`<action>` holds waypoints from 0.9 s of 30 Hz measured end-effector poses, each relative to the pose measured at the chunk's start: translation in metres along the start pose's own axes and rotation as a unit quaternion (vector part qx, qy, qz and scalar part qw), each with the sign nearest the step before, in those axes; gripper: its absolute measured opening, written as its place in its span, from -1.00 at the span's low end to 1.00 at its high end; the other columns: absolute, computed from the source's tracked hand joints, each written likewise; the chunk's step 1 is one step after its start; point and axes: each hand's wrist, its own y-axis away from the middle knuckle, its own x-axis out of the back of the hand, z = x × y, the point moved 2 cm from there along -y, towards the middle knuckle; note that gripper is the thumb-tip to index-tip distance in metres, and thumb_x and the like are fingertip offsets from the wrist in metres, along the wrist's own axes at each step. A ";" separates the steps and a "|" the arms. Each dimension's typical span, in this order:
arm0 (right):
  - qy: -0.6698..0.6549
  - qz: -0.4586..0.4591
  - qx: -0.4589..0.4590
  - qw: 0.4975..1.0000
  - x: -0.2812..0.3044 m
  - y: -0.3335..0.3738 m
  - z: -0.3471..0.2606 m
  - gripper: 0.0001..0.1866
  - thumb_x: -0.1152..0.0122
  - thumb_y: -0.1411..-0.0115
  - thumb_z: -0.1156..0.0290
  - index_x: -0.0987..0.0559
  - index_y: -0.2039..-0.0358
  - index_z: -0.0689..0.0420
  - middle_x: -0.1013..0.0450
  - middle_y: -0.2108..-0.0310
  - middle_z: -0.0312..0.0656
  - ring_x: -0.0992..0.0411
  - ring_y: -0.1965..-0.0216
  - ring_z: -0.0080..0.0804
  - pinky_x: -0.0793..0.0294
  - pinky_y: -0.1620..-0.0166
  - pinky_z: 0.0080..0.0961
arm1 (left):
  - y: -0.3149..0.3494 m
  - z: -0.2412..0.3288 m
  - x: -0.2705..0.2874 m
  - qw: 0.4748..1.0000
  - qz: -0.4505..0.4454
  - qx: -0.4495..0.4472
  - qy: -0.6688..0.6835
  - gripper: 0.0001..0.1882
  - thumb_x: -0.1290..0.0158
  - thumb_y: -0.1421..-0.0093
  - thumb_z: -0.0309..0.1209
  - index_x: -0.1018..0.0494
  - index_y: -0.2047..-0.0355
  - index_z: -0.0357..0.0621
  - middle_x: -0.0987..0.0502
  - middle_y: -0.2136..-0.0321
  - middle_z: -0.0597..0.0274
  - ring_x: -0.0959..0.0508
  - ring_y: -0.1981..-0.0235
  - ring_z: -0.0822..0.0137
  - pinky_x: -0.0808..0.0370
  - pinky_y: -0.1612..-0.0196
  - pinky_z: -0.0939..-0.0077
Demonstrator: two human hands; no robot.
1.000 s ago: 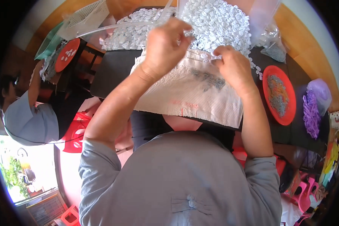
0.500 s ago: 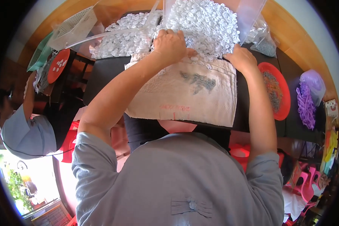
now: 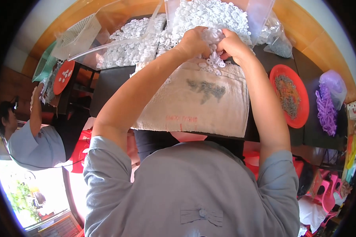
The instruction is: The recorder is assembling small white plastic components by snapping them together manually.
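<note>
At the front of the clear plastic bin [image 3: 261, 23], my left hand [image 3: 197, 41] and my right hand [image 3: 232, 46] are curled toward each other around a handful of small white oval plastic pieces [image 3: 213, 36]. Several of these pieces spill below my fingers onto the far edge of a folded beige cloth [image 3: 158, 106]. Behind my hands rises a big heap of the same white pieces [image 3: 209, 15]. A patch of small grey metal parts [image 3: 206, 89] lies on the cloth, nearer to me. My fingertips are partly hidden among the pieces.
Left of the heap, a second clear bin [image 3: 106, 47] holds more white pieces. A red tray [image 3: 302, 110] of grey metal parts sits right, beside purple strips [image 3: 325, 112] and a plastic bag of grey parts [image 3: 280, 47]. Another person [image 3: 37, 144] works at far left, near a red plate [image 3: 60, 87].
My right hand has moved left from the bin's right corner to meet my left hand, which shifted right. White pieces are now gathered between them, and more lie on the cloth's far edge.
</note>
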 end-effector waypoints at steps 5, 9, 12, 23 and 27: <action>-0.211 -0.059 -0.003 0.976 -0.013 0.001 -0.007 -0.50 -0.01 0.06 0.68 -0.40 0.01 0.24 -0.44 0.30 -0.16 -0.47 0.37 -0.30 -0.54 0.41 -0.32 | 0.014 0.008 0.012 0.984 0.001 0.049 0.172 -0.12 -0.25 0.38 -0.67 -0.32 -0.11 -0.41 -0.55 0.23 0.08 -0.56 0.23 0.25 -0.51 0.14 0.41; -0.203 -0.076 0.023 0.976 -0.022 0.021 -0.020 -0.50 -0.01 0.06 0.69 -0.41 0.02 0.25 -0.43 0.27 -0.17 -0.46 0.34 -0.32 -0.55 0.38 -0.34 | 0.049 0.017 0.024 0.976 0.030 -0.017 0.215 -0.21 -0.25 0.32 -0.64 -0.34 -0.07 -0.41 -0.55 0.21 0.08 -0.55 0.18 0.27 -0.49 0.06 0.40; -0.186 -0.084 0.034 0.978 -0.042 0.040 -0.025 -0.49 -0.03 0.08 0.70 -0.40 0.02 0.26 -0.43 0.26 -0.17 -0.46 0.30 -0.34 -0.53 0.32 -0.39 | 0.079 0.018 0.031 0.982 0.043 -0.049 0.177 -0.21 -0.26 0.26 -0.60 -0.33 -0.10 -0.33 -0.53 0.17 0.10 -0.53 0.12 0.30 -0.44 -0.02 0.45; 0.164 -0.015 0.305 0.938 -0.057 0.083 -0.016 -0.25 -0.02 0.13 0.72 -0.34 -0.19 0.06 -0.38 -0.02 -0.05 -0.40 -0.01 -0.23 -0.41 -0.02 -0.40 | 0.122 -0.007 0.026 0.979 0.079 -0.181 -0.041 -0.28 -0.19 0.24 -0.40 -0.37 -0.05 -0.20 -0.47 0.18 0.00 -0.51 0.12 0.02 -0.46 0.01 0.29; 0.317 0.134 0.261 0.902 -0.037 0.119 -0.021 -0.54 0.00 -0.02 0.66 -0.45 0.02 0.09 -0.41 0.06 -0.07 -0.44 0.06 -0.11 -0.43 0.05 -0.28 | 0.130 -0.007 0.026 0.981 0.062 -0.174 -0.065 -0.43 -0.16 0.13 -0.39 -0.43 0.02 -0.24 -0.44 0.16 0.02 -0.50 0.09 0.10 -0.40 -0.04 0.36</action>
